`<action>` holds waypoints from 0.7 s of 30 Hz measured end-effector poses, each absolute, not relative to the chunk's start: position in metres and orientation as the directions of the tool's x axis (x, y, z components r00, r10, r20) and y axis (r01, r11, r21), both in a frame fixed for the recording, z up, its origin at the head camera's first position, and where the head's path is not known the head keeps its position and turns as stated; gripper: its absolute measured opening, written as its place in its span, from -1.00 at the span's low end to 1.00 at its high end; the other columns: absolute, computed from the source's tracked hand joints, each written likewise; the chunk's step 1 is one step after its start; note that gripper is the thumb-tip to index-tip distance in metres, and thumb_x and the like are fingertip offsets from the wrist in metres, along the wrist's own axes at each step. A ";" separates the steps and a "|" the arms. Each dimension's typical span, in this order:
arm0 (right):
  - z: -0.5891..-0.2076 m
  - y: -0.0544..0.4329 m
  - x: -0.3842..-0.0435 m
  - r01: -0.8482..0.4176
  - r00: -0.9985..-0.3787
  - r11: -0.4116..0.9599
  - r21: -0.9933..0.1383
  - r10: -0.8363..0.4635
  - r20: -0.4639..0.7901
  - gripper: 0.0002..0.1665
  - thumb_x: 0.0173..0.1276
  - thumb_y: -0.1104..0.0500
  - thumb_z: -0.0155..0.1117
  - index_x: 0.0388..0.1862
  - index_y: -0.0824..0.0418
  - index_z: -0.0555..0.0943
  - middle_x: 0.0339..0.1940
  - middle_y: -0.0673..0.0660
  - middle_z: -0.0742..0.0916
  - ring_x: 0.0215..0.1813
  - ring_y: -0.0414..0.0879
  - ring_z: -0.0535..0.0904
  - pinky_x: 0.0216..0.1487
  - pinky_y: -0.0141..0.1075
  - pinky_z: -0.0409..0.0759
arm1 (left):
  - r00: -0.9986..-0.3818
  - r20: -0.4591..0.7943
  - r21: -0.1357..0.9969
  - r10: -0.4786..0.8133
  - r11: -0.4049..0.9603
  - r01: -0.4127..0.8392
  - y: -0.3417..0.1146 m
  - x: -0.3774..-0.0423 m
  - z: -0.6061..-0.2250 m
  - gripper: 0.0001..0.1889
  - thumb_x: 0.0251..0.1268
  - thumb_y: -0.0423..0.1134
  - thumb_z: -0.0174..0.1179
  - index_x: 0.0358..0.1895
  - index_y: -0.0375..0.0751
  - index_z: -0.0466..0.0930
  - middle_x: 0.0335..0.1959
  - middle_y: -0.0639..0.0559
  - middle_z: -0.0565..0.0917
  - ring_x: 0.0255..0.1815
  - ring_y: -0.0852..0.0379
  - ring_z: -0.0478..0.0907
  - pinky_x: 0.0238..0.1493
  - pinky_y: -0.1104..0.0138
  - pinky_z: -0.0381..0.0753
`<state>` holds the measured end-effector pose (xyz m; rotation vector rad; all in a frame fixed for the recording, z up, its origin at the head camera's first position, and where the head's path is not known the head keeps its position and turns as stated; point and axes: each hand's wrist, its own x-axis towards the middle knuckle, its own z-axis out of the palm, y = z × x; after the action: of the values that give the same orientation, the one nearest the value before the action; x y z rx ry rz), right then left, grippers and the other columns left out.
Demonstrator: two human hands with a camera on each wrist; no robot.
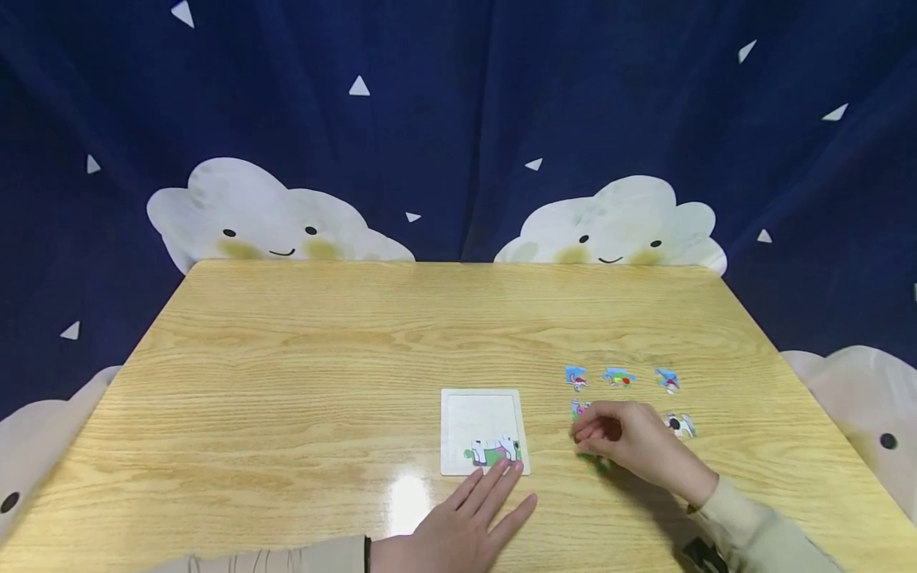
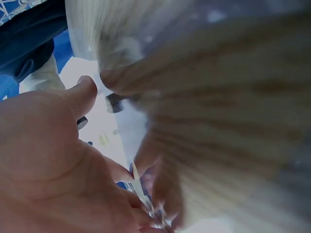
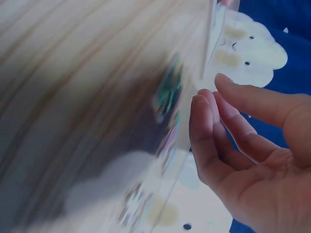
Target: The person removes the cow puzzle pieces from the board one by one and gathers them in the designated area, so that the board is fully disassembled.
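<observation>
A white square puzzle tray (image 1: 473, 414) lies on the table, with pieces showing a white animal's legs on green (image 1: 494, 452) along its lower right. My left hand (image 1: 469, 517) reaches to the tray's lower edge, straight fingertips resting there. To the right, my right hand (image 1: 637, 446) hovers over loose puzzle pieces, fingers loosely bent. In the right wrist view, a gap shows between thumb and fingertips, with nothing in it. A green puzzle piece (image 3: 169, 90) lies on the table below that hand. The hand partly hides the nearer pieces in the head view.
Beyond the right hand lie a blue piece with red (image 1: 576, 377), a colourful piece (image 1: 618, 377) and another blue piece (image 1: 668, 380). A black-and-white piece (image 1: 679, 424) sits beside the hand. A dark blue curtain (image 1: 444, 119) hangs behind the wooden table (image 1: 286, 358).
</observation>
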<state>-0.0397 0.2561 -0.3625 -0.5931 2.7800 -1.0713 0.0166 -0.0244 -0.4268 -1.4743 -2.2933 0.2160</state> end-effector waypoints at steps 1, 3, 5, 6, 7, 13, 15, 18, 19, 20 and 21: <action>-0.362 0.252 -0.040 -0.319 -0.915 0.664 -0.676 -0.401 0.038 -0.87 0.18 0.38 0.44 -0.32 0.22 0.70 -0.44 -0.08 0.71 -0.42 -0.30 0.60 -0.40 -0.38 0.59 | -0.360 0.257 -0.340 0.897 0.432 0.835 -0.024 0.017 -0.428 -0.09 0.32 0.49 -0.29 0.49 -0.15 0.15 0.46 -0.31 0.21 0.46 -0.12 0.20 0.31 0.24 0.34; -0.361 0.243 -0.042 -0.324 -0.905 0.638 -0.699 -0.423 0.034 -0.87 0.19 0.41 0.41 -0.30 0.24 0.70 -0.42 -0.06 0.72 -0.40 -0.28 0.61 -0.39 -0.37 0.60 | -0.346 0.295 -0.349 0.891 0.438 0.828 -0.024 0.017 -0.429 -0.09 0.30 0.51 -0.28 0.47 -0.14 0.19 0.45 -0.30 0.23 0.45 -0.12 0.22 0.31 0.24 0.34; -0.360 0.232 -0.044 -0.330 -0.899 0.625 -0.707 -0.437 0.032 -0.86 0.20 0.42 0.39 -0.29 0.24 0.69 -0.41 -0.07 0.72 -0.40 -0.28 0.61 -0.37 -0.37 0.60 | -0.337 0.323 -0.362 0.885 0.444 0.820 -0.024 0.017 -0.431 -0.09 0.28 0.52 -0.27 0.45 -0.11 0.22 0.44 -0.30 0.23 0.44 -0.11 0.23 0.31 0.25 0.33; -0.360 0.227 -0.045 -0.334 -0.895 0.618 -0.711 -0.445 0.033 -0.86 0.20 0.42 0.39 -0.28 0.24 0.70 -0.41 -0.07 0.72 -0.40 -0.27 0.61 -0.37 -0.37 0.60 | -0.332 0.337 -0.375 0.881 0.449 0.811 -0.024 0.018 -0.430 -0.10 0.26 0.53 -0.26 0.42 -0.09 0.26 0.42 -0.29 0.27 0.43 -0.10 0.26 0.30 0.26 0.34; -0.360 0.221 -0.046 -0.345 -0.888 0.609 -0.714 -0.459 0.038 -0.85 0.21 0.43 0.38 -0.28 0.25 0.69 -0.41 -0.07 0.72 -0.39 -0.27 0.61 -0.36 -0.37 0.60 | -0.329 0.345 -0.381 0.879 0.451 0.807 -0.025 0.018 -0.430 -0.10 0.26 0.53 -0.26 0.42 -0.09 0.27 0.42 -0.29 0.27 0.43 -0.09 0.26 0.30 0.26 0.33; -0.364 0.185 -0.054 -0.379 -0.849 0.565 -0.733 -0.528 0.032 -0.82 0.20 0.48 0.33 -0.27 0.27 0.69 -0.42 -0.05 0.73 -0.40 -0.29 0.61 -0.38 -0.38 0.58 | -0.330 0.376 -0.395 0.866 0.472 0.788 -0.025 0.017 -0.438 -0.08 0.31 0.51 -0.34 0.48 -0.14 0.16 0.45 -0.33 0.19 0.46 -0.10 0.20 0.36 0.24 0.22; -0.366 0.176 -0.056 -0.399 -0.834 0.555 -0.730 -0.551 0.037 -0.82 0.19 0.48 0.34 -0.27 0.27 0.69 -0.43 -0.04 0.73 -0.41 -0.31 0.60 -0.39 -0.39 0.57 | -0.329 0.385 -0.402 0.862 0.477 0.781 -0.025 0.017 -0.438 -0.08 0.31 0.52 -0.34 0.48 -0.14 0.15 0.45 -0.33 0.20 0.45 -0.09 0.21 0.37 0.24 0.21; -0.369 0.165 -0.061 -0.414 -0.820 0.552 -0.724 -0.571 0.034 -0.83 0.16 0.46 0.39 -0.28 0.28 0.68 -0.43 -0.03 0.73 -0.43 -0.31 0.58 -0.40 -0.40 0.56 | -0.329 0.377 -0.415 0.866 0.476 0.776 -0.026 0.018 -0.434 -0.09 0.29 0.53 -0.29 0.45 -0.11 0.20 0.43 -0.29 0.24 0.41 -0.04 0.28 0.32 0.26 0.27; -0.369 0.162 -0.062 -0.415 -0.819 0.555 -0.720 -0.573 0.031 -0.84 0.16 0.45 0.40 -0.29 0.28 0.68 -0.43 -0.04 0.72 -0.43 -0.32 0.57 -0.39 -0.41 0.56 | -0.332 0.369 -0.413 0.868 0.473 0.778 -0.026 0.018 -0.433 -0.10 0.29 0.52 -0.28 0.45 -0.12 0.20 0.44 -0.30 0.23 0.42 -0.04 0.27 0.33 0.26 0.27; -0.370 0.160 -0.063 -0.415 -0.817 0.556 -0.720 -0.576 0.027 -0.84 0.15 0.44 0.41 -0.30 0.28 0.68 -0.43 -0.03 0.73 -0.43 -0.32 0.57 -0.39 -0.41 0.56 | -0.337 0.355 -0.411 0.872 0.469 0.782 -0.026 0.019 -0.432 -0.11 0.30 0.51 -0.28 0.45 -0.12 0.21 0.44 -0.30 0.22 0.42 -0.04 0.27 0.32 0.26 0.27; -0.370 0.158 -0.064 -0.407 -0.817 0.557 -0.724 -0.576 0.016 -0.85 0.15 0.44 0.42 -0.31 0.28 0.68 -0.43 -0.03 0.73 -0.43 -0.32 0.57 -0.38 -0.42 0.56 | -0.342 0.338 -0.409 0.877 0.464 0.786 -0.026 0.019 -0.431 -0.11 0.31 0.51 -0.28 0.45 -0.12 0.20 0.45 -0.30 0.21 0.43 -0.04 0.25 0.33 0.26 0.27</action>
<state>-0.0636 0.1583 -0.3703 -0.8240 2.5690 -1.1092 0.0191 -0.0264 -0.4312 -1.3807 -2.2043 0.2352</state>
